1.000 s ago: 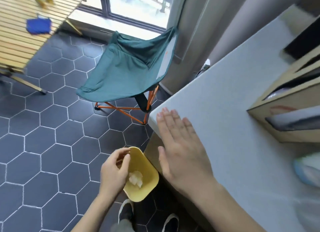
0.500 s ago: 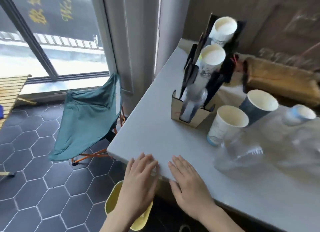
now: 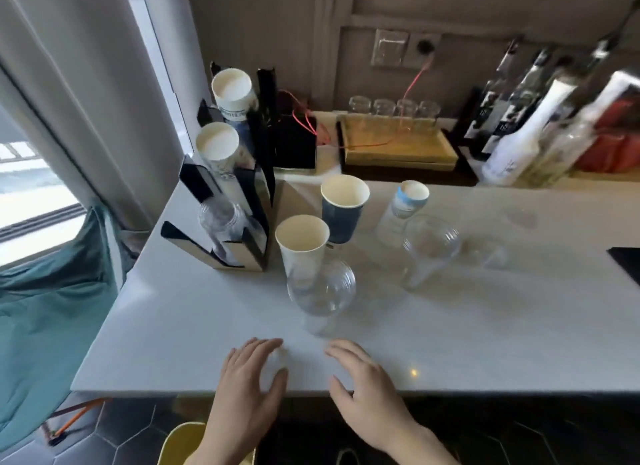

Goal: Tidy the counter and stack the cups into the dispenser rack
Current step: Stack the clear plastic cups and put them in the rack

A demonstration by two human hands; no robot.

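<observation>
My left hand (image 3: 247, 381) and my right hand (image 3: 363, 378) rest flat on the front edge of the white counter (image 3: 194, 329), fingers apart, holding nothing. The black-and-tan dispenser rack (image 3: 239, 201) stands at the counter's left, with two white paper cup stacks (image 3: 223, 145) and a clear cup stack (image 3: 221, 222) in its slots. Beside it stand a white paper cup (image 3: 302, 242) and a dark blue paper cup (image 3: 343, 208). Clear plastic cups stand nearer me (image 3: 322, 291) and to the right (image 3: 427, 249). A blue-banded cup stack (image 3: 405, 201) stands behind.
A yellow bin (image 3: 176, 444) sits on the floor below my left hand. A green folding chair (image 3: 52, 291) stands left of the counter. At the back are a wooden tray with glass jars (image 3: 394, 145), red cables and several bottles (image 3: 519, 132). A dark object (image 3: 627, 260) lies at the right edge.
The view has swung up from the floor and bin to the whole counter. My left hand let go of the yellow bin and now lies on the counter edge beside my right hand.
</observation>
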